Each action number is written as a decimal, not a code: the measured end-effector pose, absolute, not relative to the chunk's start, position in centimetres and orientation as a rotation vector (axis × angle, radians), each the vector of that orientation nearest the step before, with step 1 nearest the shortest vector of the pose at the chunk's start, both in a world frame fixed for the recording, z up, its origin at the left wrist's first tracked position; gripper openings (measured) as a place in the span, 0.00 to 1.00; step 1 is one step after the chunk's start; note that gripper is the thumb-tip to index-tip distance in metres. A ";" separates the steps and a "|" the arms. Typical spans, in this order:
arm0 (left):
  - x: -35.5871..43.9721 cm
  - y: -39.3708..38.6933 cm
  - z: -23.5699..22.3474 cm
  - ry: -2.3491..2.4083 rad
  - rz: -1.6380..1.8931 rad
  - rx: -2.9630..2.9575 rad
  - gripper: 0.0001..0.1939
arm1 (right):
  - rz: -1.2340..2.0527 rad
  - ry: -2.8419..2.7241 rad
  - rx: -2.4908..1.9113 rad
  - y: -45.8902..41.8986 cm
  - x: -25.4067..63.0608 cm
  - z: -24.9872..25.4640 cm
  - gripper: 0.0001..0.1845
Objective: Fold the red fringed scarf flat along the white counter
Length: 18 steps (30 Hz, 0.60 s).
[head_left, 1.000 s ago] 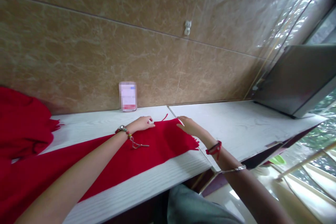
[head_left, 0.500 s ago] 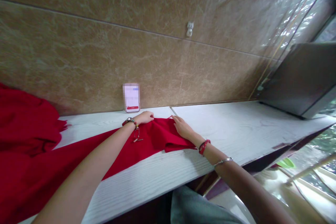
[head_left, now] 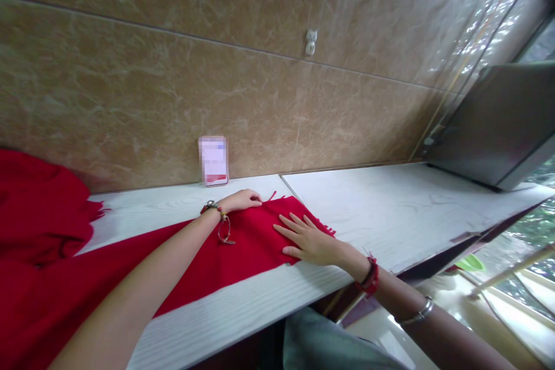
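A long red scarf with a fringed end lies stretched over the white tabletop, its fringe pointing right. At its far edge, my left hand has its fingers closed on the cloth. My right hand lies flat on the scarf close to the fringed end, fingers spread and palm down. Farther left, the rest of the red cloth forms a bulky heap, with some fringe hanging out towards the wall.
A phone with a lit screen leans against the brown tiled wall. A small white hook is fixed above. At the far right stands a large grey box-like object. The white tabletop has a front edge near my legs.
My right hand has moved from the far edge towards me and now lies flat with fingers spread. The fold at the scarf's right end is laid out, showing the fringe.
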<state>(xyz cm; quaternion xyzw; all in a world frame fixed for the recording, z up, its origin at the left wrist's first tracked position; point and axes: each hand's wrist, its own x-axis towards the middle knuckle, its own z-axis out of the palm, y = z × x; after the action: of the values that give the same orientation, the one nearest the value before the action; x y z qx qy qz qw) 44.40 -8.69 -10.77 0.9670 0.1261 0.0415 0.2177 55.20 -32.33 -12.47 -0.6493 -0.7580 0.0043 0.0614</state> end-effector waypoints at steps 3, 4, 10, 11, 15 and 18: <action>43.6 -10.3 -11.0 0.406 0.239 2.710 0.20 | 0.126 -2.314 -1.999 -33.6 56.2 -11.9 0.33; 43.1 -11.2 -11.2 0.407 0.323 2.746 0.21 | 0.181 -2.314 -1.979 -33.6 56.6 -11.6 0.32; 40.5 -16.1 -13.3 0.362 0.251 2.979 0.26 | 0.008 -2.106 -1.958 -30.3 58.3 -11.5 0.27; 40.1 -16.6 -13.5 0.396 0.183 2.985 0.27 | -0.058 -2.092 -2.000 -29.5 58.4 -11.9 0.27; 39.1 -17.5 -13.5 0.497 0.053 2.990 0.30 | -0.248 -2.243 -2.028 -27.2 58.7 -13.9 0.23; 38.4 -18.1 -12.9 0.563 0.001 2.978 0.32 | -0.330 -2.325 -1.991 -26.9 59.1 -14.7 0.22</action>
<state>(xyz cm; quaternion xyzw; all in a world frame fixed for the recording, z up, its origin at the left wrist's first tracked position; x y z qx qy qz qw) 38.40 -18.11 -12.87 0.9811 0.1854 0.0002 0.0556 59.12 -26.93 -14.70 -0.6464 -0.7547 -0.1072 0.0316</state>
